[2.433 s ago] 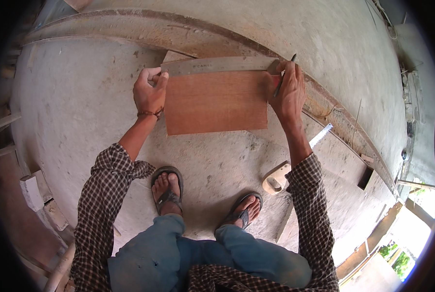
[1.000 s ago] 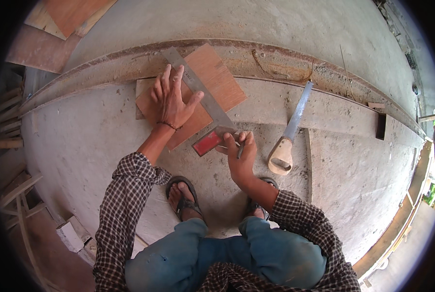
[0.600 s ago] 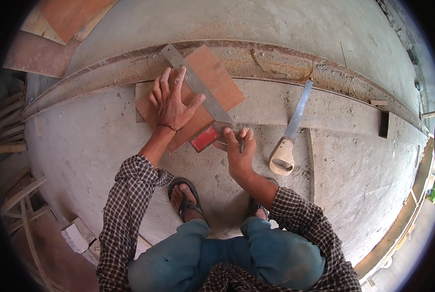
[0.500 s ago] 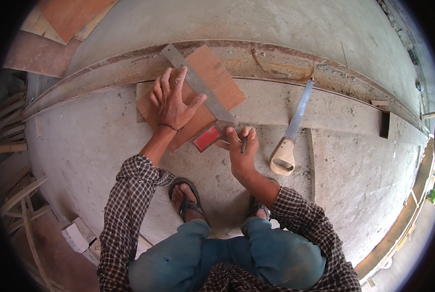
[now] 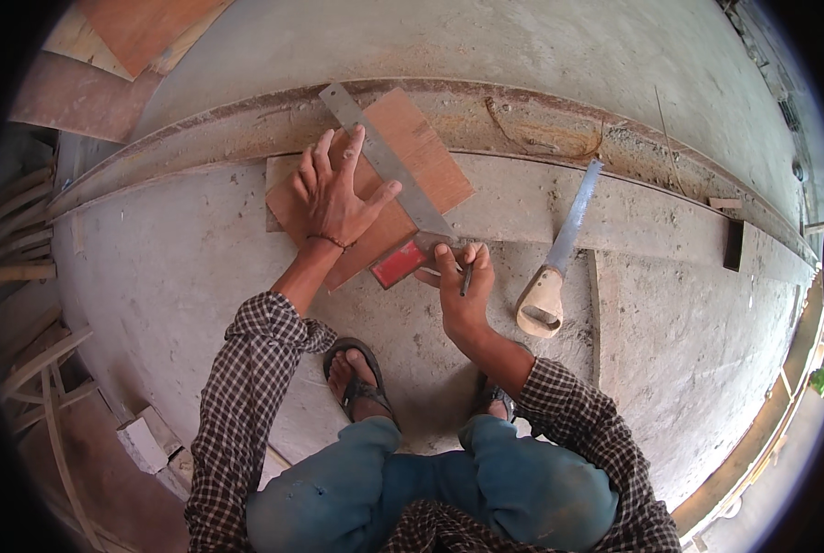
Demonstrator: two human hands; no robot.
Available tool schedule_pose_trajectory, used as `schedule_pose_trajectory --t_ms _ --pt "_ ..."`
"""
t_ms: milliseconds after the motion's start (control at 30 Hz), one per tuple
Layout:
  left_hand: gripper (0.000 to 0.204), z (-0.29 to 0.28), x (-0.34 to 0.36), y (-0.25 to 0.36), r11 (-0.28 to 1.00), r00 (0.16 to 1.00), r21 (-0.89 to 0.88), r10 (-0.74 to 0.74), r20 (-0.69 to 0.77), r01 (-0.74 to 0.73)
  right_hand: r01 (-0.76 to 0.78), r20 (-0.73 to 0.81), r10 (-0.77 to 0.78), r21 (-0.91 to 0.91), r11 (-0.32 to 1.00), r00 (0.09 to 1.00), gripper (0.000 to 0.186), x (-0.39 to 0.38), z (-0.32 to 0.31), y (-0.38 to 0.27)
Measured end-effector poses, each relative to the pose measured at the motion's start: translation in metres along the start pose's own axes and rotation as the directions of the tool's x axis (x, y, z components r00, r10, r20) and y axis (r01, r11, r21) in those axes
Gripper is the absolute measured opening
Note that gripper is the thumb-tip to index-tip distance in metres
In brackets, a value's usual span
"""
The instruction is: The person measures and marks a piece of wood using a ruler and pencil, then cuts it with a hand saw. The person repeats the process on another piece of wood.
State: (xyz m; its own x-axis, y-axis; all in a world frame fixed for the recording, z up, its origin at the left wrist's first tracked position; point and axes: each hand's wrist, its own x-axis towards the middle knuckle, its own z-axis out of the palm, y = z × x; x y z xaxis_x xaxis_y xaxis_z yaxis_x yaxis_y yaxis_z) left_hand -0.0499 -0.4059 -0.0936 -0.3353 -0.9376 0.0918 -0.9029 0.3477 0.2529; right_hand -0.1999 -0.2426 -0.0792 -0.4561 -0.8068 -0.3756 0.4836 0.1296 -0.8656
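My left hand [image 5: 336,194] lies with spread fingers on a reddish-brown plywood board [image 5: 435,175], touching the steel blade of a try square [image 5: 403,184] that crosses the board diagonally. The board rests tilted in angle over a pale piece [image 5: 278,170] on the concrete floor. My right hand [image 5: 460,290] is closed around a dark pencil [image 5: 467,278], thumb against the square's corner beside its red-inlaid stock [image 5: 395,263]. A handsaw [image 5: 541,297] with a pale wooden handle and shiny blade lies to the right of that hand.
A raised, dusty channel edge [image 5: 541,120] curves across behind the board. Plywood sheets [image 5: 80,92] lie at the upper left, loose wooden strips [image 5: 39,369] at the left. A small dark rectangular tube [image 5: 734,244] is at the right. My sandalled feet [image 5: 356,378] are below the board.
The board and square, held level between both hands 2.4 seconds ago, now lie angled beneath my spread left hand. My right hand has come down and inward. Over the last second little has moved.
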Motion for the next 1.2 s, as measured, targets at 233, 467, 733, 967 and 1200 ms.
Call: schedule_pose_trajectory --t_ms 233,467,733,967,1200 --pt "0.101 -0.001 0.0 0.0 0.999 1.0 -0.032 0.01 -0.028 -0.011 0.003 0.045 -0.002 -0.025 1.0 0.999 0.029 0.002 -0.002 -0.007" --pt "0.103 0.002 0.0 -0.002 0.999 0.999 -0.026 0.02 -0.034 -0.021 0.027 0.064 -0.024 -0.036 0.999 0.998 0.031 0.005 -0.008 -0.002" --pt "0.103 -0.003 -0.001 0.003 0.998 1.0 -0.06 -0.02 -0.002 0.02 -0.027 0.017 0.033 -0.286 0.958 0.999 0.027 -0.007 -0.016 -0.013" --pt "0.101 -0.004 -0.001 0.0 0.998 0.999 -0.066 -0.019 -0.03 0.017 0.621 0.486 -0.387 -0.63 0.466 0.784 0.029 -0.019 -0.057 -0.07" --pt "0.103 -0.004 0.004 0.006 0.998 0.999 -0.043 -0.045 -0.02 0.044 0.729 0.566 -0.504 -0.285 0.623 0.652 0.049 0.119 0.021 -0.078"
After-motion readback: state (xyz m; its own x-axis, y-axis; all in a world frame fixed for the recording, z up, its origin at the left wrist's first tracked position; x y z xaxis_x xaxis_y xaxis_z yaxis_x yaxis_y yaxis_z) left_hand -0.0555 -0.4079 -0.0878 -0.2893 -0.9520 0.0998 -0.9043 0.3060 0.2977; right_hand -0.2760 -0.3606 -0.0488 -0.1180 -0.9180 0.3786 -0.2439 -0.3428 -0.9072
